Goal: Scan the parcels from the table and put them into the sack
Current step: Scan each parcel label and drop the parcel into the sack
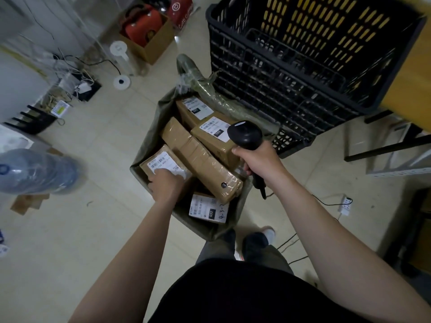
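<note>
Gripping parcel (146, 166) (label (163, 161) part-hidden): left hand (166, 185)

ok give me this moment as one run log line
left hand: holds labelled parcel in sack | right hand: grips scanner above sack | other parcels: already inside sack

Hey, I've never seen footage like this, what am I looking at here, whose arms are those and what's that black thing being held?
There is no machine here. A person wears a camera on the head, so you look down along their own arms. The left hand grips a labelled parcel inside the open sack on the floor, where several other parcels lie. The right hand holds a black barcode scanner above them. A black plastic basket is beyond the sack.
</note>
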